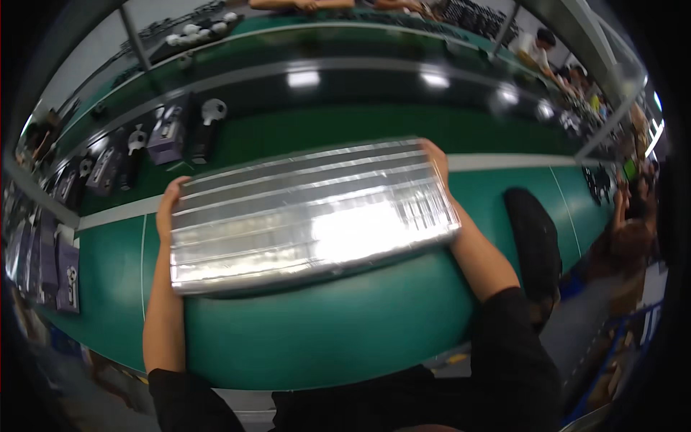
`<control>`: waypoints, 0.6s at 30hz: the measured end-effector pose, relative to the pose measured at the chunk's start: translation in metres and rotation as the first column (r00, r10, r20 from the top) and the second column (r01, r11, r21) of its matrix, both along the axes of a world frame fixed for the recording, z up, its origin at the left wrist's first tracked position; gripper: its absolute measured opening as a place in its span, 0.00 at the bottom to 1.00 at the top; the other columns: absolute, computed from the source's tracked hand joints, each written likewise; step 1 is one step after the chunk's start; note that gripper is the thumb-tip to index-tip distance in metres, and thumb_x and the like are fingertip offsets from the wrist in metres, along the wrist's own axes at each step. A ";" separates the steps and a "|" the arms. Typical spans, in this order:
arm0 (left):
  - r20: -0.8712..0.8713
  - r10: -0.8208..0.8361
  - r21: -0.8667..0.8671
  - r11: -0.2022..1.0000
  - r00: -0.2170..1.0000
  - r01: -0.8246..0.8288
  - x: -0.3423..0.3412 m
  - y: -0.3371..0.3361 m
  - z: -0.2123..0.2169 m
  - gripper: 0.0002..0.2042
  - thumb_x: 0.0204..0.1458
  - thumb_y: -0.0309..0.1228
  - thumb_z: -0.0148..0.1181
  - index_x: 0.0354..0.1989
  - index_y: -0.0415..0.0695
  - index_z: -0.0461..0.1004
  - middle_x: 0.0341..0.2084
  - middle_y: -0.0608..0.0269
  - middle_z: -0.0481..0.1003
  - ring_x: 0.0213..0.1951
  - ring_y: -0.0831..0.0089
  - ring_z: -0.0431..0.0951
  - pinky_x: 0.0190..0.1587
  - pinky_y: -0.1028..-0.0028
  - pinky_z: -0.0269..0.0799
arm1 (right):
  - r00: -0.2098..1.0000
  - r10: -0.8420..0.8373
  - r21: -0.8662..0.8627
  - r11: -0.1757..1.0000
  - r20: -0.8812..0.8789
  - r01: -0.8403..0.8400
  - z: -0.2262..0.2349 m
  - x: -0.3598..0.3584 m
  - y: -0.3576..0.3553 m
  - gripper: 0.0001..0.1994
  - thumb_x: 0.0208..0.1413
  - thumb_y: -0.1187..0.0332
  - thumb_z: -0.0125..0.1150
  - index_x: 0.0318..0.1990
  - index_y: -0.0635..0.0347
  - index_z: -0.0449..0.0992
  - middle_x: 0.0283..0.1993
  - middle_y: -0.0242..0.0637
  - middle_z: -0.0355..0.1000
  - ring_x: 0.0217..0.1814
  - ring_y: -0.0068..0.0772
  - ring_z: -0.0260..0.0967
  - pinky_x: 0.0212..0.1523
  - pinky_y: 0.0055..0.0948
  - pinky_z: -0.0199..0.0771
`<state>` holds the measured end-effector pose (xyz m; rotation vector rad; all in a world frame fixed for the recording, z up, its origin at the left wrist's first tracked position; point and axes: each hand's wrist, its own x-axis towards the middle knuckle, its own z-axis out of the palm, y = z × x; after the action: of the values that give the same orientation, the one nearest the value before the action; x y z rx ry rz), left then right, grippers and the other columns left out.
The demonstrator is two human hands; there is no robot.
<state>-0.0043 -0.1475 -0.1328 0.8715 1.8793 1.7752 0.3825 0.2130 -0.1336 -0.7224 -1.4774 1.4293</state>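
A wide, shiny silver pack (pixel 288 216) with lengthwise ridges is held up over the green table (pixel 317 338), tilted so that its right end is higher. Bright glare washes out part of its surface, and what it contains cannot be made out. At its left end, my left hand (pixel 168 205) is closed round the edge. My right hand (pixel 436 162) grips the far right corner. Fingers of both hands are partly hidden behind the pack.
Beyond the table runs a dark green belt (pixel 302 129) carrying purple boxes (pixel 168 133) and white-topped black items (pixel 211 119). More purple boxes (pixel 67 273) stand at the left. A long black object (pixel 533 234) lies right. Other people (pixel 536 50) work beyond the belt and to the right.
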 end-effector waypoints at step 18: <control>0.388 -0.045 0.048 0.998 0.921 0.029 0.000 -0.097 0.044 0.21 0.64 0.45 0.39 0.57 0.44 0.67 0.52 0.51 0.72 0.50 0.59 0.75 0.53 0.60 0.73 | 0.816 0.451 0.105 0.850 0.363 -0.516 0.120 -0.006 -0.107 0.10 0.51 0.65 0.64 0.31 0.65 0.79 0.27 0.32 0.75 0.32 0.20 0.71 0.36 0.23 0.71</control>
<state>-0.0043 -0.2447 -0.0889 0.5125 1.5633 1.8107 0.3762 0.1059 -0.0135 -0.4827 -2.1530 1.5500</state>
